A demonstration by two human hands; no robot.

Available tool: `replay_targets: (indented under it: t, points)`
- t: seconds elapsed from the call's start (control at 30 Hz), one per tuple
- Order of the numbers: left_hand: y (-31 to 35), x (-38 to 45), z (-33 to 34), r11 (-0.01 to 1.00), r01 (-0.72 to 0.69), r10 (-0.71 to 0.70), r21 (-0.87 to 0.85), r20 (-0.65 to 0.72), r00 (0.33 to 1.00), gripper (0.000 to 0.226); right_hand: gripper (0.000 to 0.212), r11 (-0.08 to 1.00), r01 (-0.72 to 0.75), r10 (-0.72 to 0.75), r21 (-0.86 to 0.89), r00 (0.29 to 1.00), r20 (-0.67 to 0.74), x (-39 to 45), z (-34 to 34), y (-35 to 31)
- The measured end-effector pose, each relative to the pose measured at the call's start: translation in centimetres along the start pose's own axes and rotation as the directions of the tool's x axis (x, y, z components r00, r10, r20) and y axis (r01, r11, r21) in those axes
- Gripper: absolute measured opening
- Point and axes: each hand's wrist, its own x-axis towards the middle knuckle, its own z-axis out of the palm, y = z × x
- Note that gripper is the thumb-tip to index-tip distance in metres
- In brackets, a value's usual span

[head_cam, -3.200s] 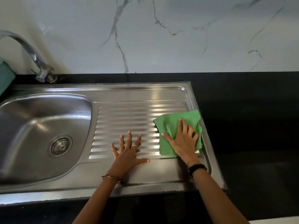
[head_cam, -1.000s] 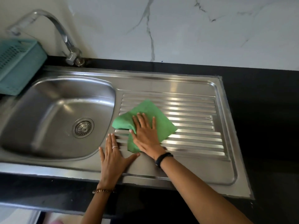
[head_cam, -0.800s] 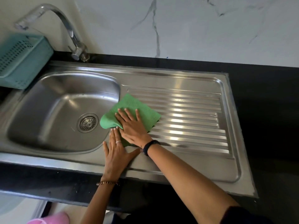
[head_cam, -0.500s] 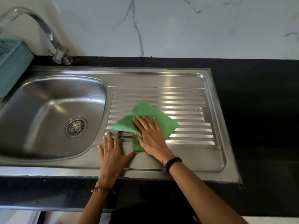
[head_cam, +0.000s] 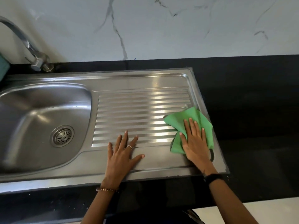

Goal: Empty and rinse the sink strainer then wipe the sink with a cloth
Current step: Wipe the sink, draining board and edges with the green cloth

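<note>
A stainless steel sink (head_cam: 132,81) with a ribbed drainboard fills the middle of the view. Its round strainer (head_cam: 62,136) sits in the drain of the basin on the left. A green cloth (head_cam: 179,122) lies at the drainboard's right end. My right hand (head_cam: 195,143) presses flat on the cloth with straight fingers. My left hand (head_cam: 123,152) rests flat with spread fingers on the drainboard's front edge, apart from the cloth.
A curved metal tap (head_cam: 36,60) stands at the back left. A teal basket edge (head_cam: 3,67) shows at the far left. Black countertop (head_cam: 250,102) surrounds the sink, with a white marble wall (head_cam: 161,26) behind.
My right hand has slid the green cloth from near the basin edge across the drainboard to its right end. My left hand stays flat on the front of the drainboard.
</note>
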Motion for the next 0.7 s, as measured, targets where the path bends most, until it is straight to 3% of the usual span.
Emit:
replay_targets:
  t: [0.2, 0.4, 0.7]
  points:
    - [-4.5, -1.9, -1.2, 0.981, 0.143, -0.151, -0.128, -0.053, 0.987, 0.093, 0.063, 0.998, -0.023, 0.026, -0.054, 0.998, 0.065, -1.1, 1.7, -5.1]
    - [-8.7, -3.7, -2.5, 0.93, 0.337, -0.35, -0.146, -0.074, 0.934, 0.11, 0.061, 0.986, 0.163, -0.166, 0.035, 0.978, 0.124, 0.5, 2.7, -14.9]
    - [-11.1, -5.6, -3.3, 0.936, 0.291, -0.316, -0.198, -0.103, 0.943, 0.128, 0.063, 0.87, 0.488, -0.492, 0.07, 0.854, 0.169, -0.7, 6.1, -27.8]
